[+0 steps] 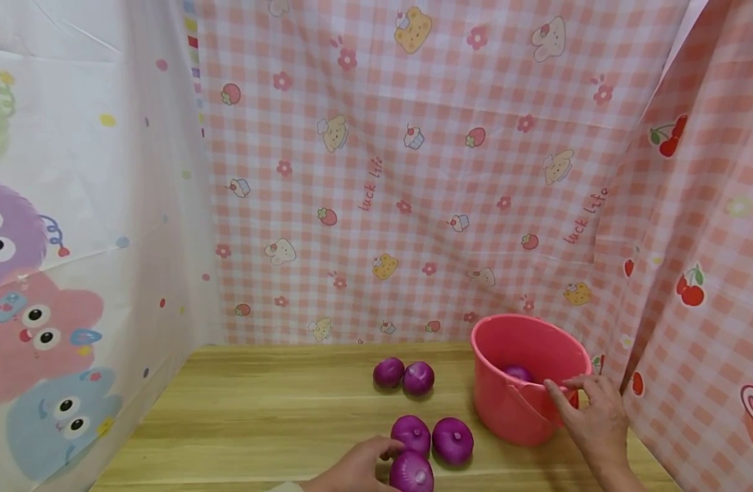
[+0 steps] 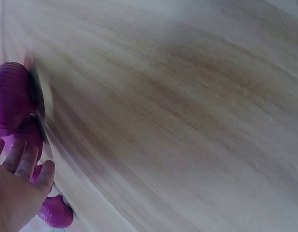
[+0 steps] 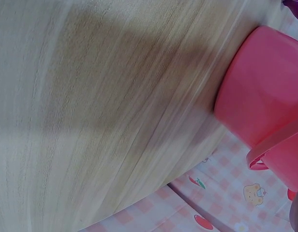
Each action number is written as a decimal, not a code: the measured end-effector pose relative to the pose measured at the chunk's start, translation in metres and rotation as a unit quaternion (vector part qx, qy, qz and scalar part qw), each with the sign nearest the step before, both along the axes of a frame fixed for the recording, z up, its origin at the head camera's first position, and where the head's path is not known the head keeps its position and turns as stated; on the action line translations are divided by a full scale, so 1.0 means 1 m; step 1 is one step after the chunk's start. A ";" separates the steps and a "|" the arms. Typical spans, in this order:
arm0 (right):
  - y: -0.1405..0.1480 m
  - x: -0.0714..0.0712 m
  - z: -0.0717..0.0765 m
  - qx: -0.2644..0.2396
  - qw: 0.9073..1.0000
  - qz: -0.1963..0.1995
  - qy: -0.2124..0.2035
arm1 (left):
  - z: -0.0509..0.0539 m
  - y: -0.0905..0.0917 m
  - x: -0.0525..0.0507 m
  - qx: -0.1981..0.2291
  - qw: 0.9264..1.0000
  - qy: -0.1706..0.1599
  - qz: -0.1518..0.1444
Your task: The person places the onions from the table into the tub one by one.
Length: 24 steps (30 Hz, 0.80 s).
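Purple red onions (image 1: 453,442), five on the wood-grain surface (image 1: 259,410): a back pair (image 1: 419,378), three bunched in front. One more, the bucket onion (image 1: 516,372), sits inside the pink bucket (image 1: 499,406), right side. My left grip (image 1: 357,469) is about half spread, fingers not closed round anything, beside the nearest onion (image 1: 412,473); can't tell if a fingertip touches. My right grip (image 1: 598,424) holds the bucket at its rim, thumb and bent fingers on it. Step in hand, my judgement: getting hold of the nearest onion. To do it well, I should set thumb and fingers on opposite sides, low, before lifting. The middle onion (image 1: 410,433) looks right up against it and could roll if nudged. Smooth round skin probably slips, so even pressure. Right grip should brace the bucket without tipping it.
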State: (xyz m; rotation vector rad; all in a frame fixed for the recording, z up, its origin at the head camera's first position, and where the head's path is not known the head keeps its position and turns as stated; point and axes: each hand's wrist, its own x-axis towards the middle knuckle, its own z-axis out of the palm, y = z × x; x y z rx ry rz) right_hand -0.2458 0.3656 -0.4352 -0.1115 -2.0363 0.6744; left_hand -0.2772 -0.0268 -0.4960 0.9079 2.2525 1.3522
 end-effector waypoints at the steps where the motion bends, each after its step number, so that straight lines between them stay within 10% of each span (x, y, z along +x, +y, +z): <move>1: 0.000 0.000 0.000 0.001 1.000 -0.001 0.000 | 0.000 0.000 0.000 0.002 1.000 -0.008 0.000; 8: 0.001 -0.002 -0.001 0.011 1.000 0.003 0.014 | 0.001 0.002 0.000 0.013 0.998 -0.059 -0.008; 24: 0.001 -0.001 0.000 0.010 1.000 -0.007 -0.004 | -0.006 0.007 -0.011 -0.004 0.999 -0.027 -0.042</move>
